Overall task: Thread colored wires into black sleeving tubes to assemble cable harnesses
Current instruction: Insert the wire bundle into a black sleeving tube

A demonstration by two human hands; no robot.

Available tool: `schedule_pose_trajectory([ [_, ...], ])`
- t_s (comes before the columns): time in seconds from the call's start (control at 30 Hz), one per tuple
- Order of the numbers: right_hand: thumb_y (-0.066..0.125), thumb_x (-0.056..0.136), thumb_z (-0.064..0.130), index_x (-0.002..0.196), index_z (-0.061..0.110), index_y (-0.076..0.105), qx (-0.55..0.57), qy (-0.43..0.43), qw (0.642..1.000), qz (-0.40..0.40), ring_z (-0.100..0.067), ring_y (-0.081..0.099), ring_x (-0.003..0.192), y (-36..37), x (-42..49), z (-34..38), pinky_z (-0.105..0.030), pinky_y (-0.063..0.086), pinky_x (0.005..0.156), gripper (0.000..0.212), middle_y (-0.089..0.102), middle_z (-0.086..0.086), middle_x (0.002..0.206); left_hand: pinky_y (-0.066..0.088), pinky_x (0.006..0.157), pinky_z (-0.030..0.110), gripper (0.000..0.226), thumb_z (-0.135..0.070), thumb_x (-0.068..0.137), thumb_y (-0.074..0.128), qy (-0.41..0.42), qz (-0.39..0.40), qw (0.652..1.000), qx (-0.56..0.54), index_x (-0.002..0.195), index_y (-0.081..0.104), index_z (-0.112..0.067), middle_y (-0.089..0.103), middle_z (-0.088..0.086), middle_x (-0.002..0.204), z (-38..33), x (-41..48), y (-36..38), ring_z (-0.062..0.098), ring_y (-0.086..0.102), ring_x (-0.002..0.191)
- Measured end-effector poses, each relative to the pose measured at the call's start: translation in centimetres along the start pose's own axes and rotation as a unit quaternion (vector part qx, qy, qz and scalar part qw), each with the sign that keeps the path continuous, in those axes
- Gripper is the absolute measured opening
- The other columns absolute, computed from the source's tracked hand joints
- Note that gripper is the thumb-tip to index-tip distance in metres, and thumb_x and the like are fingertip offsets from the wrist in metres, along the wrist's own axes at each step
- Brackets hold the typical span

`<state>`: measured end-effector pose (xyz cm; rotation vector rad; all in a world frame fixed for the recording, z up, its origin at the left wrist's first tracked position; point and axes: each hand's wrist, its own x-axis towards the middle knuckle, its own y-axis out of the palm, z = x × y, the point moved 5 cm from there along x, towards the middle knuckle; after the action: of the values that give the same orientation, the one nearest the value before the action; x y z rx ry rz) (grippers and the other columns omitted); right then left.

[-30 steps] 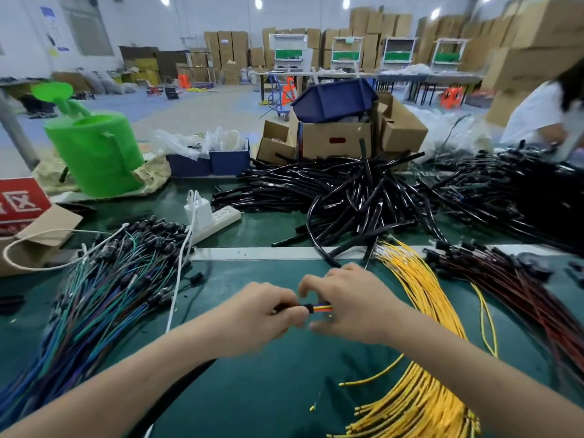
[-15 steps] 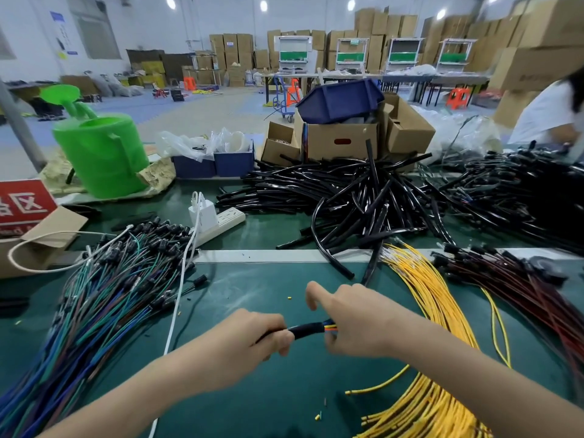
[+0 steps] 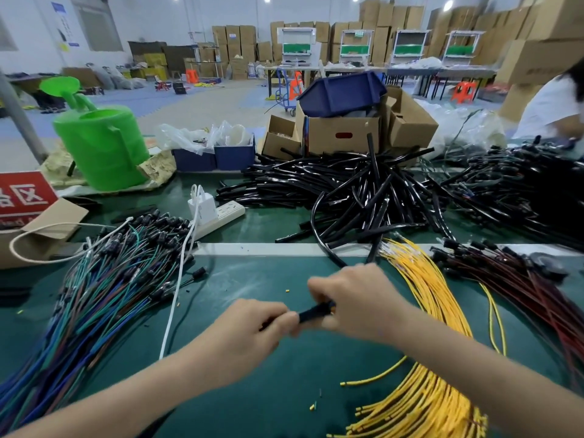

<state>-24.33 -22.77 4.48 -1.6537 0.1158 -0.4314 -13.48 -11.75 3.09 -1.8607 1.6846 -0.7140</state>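
A green mat covers the bench [image 3: 278,390], crossed farther back by a pale strip. Nearest the camera, both forearms reach in over it. The left hand [image 3: 249,336] has its fingers closed around one end of a short black sleeving tube [image 3: 314,312]; the right hand [image 3: 357,303] pinches the other end, its fingers curled shut over it. The tube sits just above the mat between the two hands — both blurred, so whether any wire shows at the tube's mouth cannot be told.

To the right lies a bundle of yellow wires [image 3: 423,311], its lower end cut off by the frame edge; beyond it a bundle of dark red wires [image 3: 531,292] with black connectors. On the left a bundle of blue and green wires [image 3: 88,311] fans out, crossed by a white cable [image 3: 177,286] leading up to a power strip [image 3: 218,216] with a white charger plugged in.

Across the pale strip sits a heap of black tubes [image 3: 363,191], and at far right a darker tangle of cables too dense to sort. Behind stand cardboard boxes [image 3: 341,134], one topped by a blue bin [image 3: 341,93], and a green watering can [image 3: 101,143]. A red sign [image 3: 22,194] is cut off at the left edge.

At the right edge a person in white [image 3: 556,102] is only partly in view. The room behind is a warehouse floor — stacked cartons and tables along the far wall.
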Motion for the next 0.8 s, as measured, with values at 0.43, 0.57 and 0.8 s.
schedule_pose_trajectory([
  [0.43,0.055,0.076,0.061,0.079,0.018,0.065,0.049,0.15,0.975,-0.159,-0.024,0.043,0.118,1.6,4.4,-9.5,-0.04,0.029,0.093,0.045,0.06,0.004,0.101,0.022,0.045,0.017,0.028,-0.028,0.09,0.052,-0.122,0.014,0.933,-0.337,0.107,0.063,-0.009,0.031,0.0,0.055,5.8,-7.7,1.6,0.012,0.026,0.047],
  [0.57,0.065,0.074,0.057,0.084,0.021,0.066,0.093,0.21,0.957,-0.179,-0.025,0.033,0.125,1.8,5.1,-9.4,-0.042,0.031,0.095,0.038,0.053,0.001,0.124,0.029,0.049,0.015,0.022,-0.025,0.095,0.05,-0.125,-0.078,0.983,-0.109,0.098,0.054,-0.046,0.044,-0.007,0.049,4.9,-8.5,1.5,0.006,0.036,0.044],
  [0.8,0.054,0.083,-0.006,0.142,0.032,0.036,0.21,0.191,0.955,0.084,-0.031,0.035,0.137,5.0,7.8,-6.4,-0.031,0.039,0.104,0.073,0.007,-0.007,0.158,0.043,0.089,0.019,0.038,-0.052,0.095,0.028,-0.185,-0.005,0.963,0.198,0.131,0.018,-0.061,0.046,-0.02,0.112,2.9,-7.0,4.4,0.008,0.055,0.108],
])
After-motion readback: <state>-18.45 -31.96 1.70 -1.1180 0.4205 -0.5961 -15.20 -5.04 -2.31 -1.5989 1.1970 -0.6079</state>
